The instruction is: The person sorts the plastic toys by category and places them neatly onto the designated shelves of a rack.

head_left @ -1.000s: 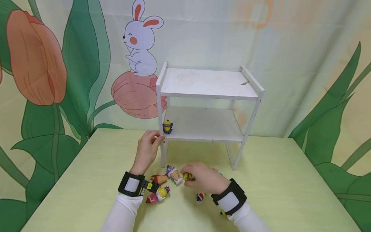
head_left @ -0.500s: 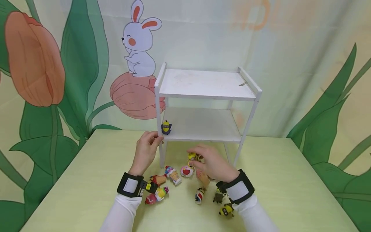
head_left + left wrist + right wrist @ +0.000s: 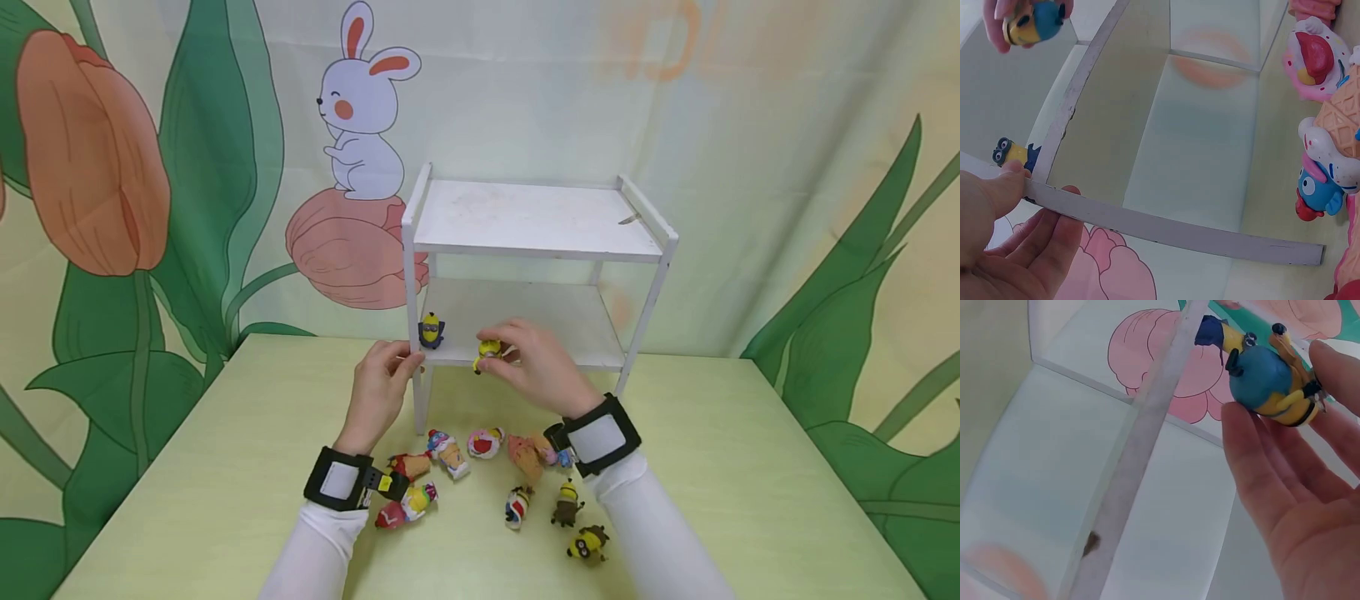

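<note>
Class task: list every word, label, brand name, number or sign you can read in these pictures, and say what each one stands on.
Readable text: none.
Faint orange marks on the backdrop: too washed out to read.
Small yellow tag on the left wristband: too small to read.
White shelf and toy figures: no lettering visible.

Head cam: we look forward and down from above the table at the white shelf rack (image 3: 525, 275), mid-distance. Left wrist cam sits close under the rack's lower rail, facing up. Right wrist cam is v. close at its front rail. All three share the rack.
</note>
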### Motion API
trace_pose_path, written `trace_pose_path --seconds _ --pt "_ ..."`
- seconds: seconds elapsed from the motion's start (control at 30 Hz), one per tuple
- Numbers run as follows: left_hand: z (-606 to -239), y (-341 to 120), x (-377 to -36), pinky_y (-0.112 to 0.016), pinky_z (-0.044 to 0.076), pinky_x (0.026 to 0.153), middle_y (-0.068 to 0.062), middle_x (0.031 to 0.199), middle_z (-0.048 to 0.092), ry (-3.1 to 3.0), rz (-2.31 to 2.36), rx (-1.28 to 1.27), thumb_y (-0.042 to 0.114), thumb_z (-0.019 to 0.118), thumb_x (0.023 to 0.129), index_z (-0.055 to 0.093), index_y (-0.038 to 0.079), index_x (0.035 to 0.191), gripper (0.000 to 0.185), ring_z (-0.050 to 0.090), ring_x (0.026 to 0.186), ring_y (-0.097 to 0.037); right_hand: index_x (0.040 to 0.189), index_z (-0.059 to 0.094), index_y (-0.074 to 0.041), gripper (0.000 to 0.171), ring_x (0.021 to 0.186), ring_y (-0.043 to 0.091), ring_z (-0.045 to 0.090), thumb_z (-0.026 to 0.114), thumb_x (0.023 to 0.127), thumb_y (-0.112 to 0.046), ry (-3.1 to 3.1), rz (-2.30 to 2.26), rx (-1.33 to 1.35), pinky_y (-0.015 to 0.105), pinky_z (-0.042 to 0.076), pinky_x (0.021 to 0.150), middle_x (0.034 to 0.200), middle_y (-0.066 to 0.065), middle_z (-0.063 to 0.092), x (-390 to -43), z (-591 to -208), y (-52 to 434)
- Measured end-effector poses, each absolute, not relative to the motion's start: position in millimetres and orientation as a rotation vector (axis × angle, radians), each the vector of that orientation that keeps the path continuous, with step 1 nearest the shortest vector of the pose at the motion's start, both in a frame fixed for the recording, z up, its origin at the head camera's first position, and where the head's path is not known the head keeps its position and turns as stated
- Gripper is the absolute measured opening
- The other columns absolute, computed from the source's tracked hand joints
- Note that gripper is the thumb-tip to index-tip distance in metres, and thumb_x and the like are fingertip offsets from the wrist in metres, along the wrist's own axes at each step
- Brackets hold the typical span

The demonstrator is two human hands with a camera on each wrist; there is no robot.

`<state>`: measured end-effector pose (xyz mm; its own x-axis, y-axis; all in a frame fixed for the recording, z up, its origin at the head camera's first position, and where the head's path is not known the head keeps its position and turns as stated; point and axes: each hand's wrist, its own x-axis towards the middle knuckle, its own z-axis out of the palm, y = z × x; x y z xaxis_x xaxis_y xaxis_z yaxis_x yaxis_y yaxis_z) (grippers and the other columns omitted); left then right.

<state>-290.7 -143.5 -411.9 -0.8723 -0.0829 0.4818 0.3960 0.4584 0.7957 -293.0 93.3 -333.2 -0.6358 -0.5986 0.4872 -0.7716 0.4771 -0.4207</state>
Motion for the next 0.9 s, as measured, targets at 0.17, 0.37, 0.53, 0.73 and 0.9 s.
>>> trace_pose_path --seconds 0.17,0.37,0.53,0.73,0.9 --pt "-412 -144 -292 -0.042 0.057 0.081 -0.012 0.097 0.055 -2.253 -1.396 -0.259 0.012 0.061 0.097 0.068 -0.001 0.111 0.021 0.066 0.087 -0.028 0.12 0.065 -0.001 0.032 0.09 0.017 0.063 0.071 0.091 -0.016 -2.461 0.926 1.107 0.024 0.054 0.078 0.11 0.01 0.064 -304 -327 83" --pt "-412 -143 -292 -0.042 0.057 0.081 -0.012 0.097 0.055 -2.257 -1.403 -0.256 0.012 0.061 0.097 0.069 -0.001 0.111 0.021 0.066 0.087 -0.028 0.118 0.066 -0.002 0.032 0.089 0.016 0.064 0.072 0.091 -0.018 -2.472 0.915 1.054 0.023 0.054 0.077 0.107 0.009 0.064 -317 -324 72" --pt "-412 -144 -292 -0.041 0.057 0.081 -0.012 0.097 0.055 -2.248 -1.409 -0.257 0.012 0.061 0.097 0.068 -0.001 0.11 0.02 0.066 0.088 -0.028 0.117 0.067 -0.002 0.032 0.088 0.017 0.064 0.073 0.09 -0.02 -2.507 0.883 1.006 0.023 0.054 0.076 0.107 0.008 0.065 -325 -324 61" --pt "-413 -145 -292 -0.041 0.057 0.08 -0.012 0.097 0.055 -2.24 -1.407 -0.266 0.012 0.061 0.097 0.068 -0.001 0.11 0.02 0.066 0.087 -0.027 0.116 0.067 -0.001 0.032 0.088 0.017 0.063 0.074 0.09 -0.019 -2.523 0.898 0.985 0.022 0.054 0.076 0.106 0.009 0.066 -332 -327 53" --pt "-414 -144 -293 -0.041 0.057 0.079 -0.012 0.097 0.055 -2.238 -1.409 -0.276 0.013 0.061 0.097 0.068 -0.001 0.111 0.021 0.065 0.085 -0.027 0.116 0.067 -0.002 0.032 0.089 0.017 0.063 0.074 0.09 -0.018 -2.536 0.88 0.976 0.022 0.054 0.076 0.107 0.009 0.066 -334 -331 50"
